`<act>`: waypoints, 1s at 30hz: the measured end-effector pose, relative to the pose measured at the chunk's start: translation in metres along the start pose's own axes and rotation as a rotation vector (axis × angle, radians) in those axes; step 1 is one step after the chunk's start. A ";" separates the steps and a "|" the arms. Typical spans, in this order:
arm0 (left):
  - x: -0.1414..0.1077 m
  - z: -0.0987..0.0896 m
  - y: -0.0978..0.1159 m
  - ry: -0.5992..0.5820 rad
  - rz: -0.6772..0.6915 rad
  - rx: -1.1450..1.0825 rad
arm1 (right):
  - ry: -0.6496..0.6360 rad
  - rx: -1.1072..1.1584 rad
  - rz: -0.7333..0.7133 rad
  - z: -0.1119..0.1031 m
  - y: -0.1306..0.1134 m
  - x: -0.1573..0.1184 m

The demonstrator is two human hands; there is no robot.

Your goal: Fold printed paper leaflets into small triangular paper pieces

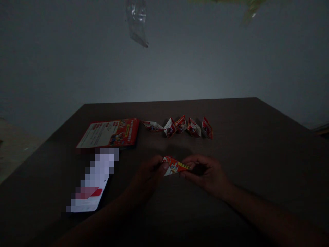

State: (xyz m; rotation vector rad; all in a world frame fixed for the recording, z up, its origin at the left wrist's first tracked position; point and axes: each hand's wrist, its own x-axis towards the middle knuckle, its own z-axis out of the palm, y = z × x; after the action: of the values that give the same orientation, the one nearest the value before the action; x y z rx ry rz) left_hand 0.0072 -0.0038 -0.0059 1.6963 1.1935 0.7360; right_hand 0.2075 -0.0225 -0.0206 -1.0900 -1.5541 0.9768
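Observation:
Above the front half of the dark table, both hands hold a small folded piece of printed paper (pixel 174 166), mostly red with white and yellow parts. My left hand (pixel 150 175) pinches its left end, the thumb lying on top. The fingertips and thumb of my right hand (pixel 208 173) grip the pointed right end. Beyond the hands, several folded red-and-white paper pieces (pixel 194 127) stand in a row, some touching each other.
A stack of red-and-white printed leaflets (pixel 102 133) lies at the left of the table (pixel 252 144). Nearer me is a phone (pixel 88 202) with a lit, partly blurred screen. A clear plastic bag (pixel 137 22) hangs against the wall (pixel 192 61).

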 end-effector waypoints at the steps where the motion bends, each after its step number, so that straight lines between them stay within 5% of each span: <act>1: 0.000 0.000 0.001 -0.016 -0.014 -0.014 | -0.002 -0.019 -0.005 0.000 0.000 0.000; 10: 0.001 0.002 -0.011 -0.222 -0.169 -0.445 | -0.067 -0.008 0.058 0.001 0.005 -0.004; 30: -0.002 0.002 -0.006 -0.244 -0.133 -0.378 | -0.165 0.046 0.091 -0.001 0.014 -0.008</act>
State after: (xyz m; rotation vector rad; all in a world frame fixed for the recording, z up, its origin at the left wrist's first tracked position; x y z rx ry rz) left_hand 0.0057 -0.0056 -0.0125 1.3365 0.9208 0.6083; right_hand 0.2123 -0.0267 -0.0355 -1.0777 -1.6171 1.1843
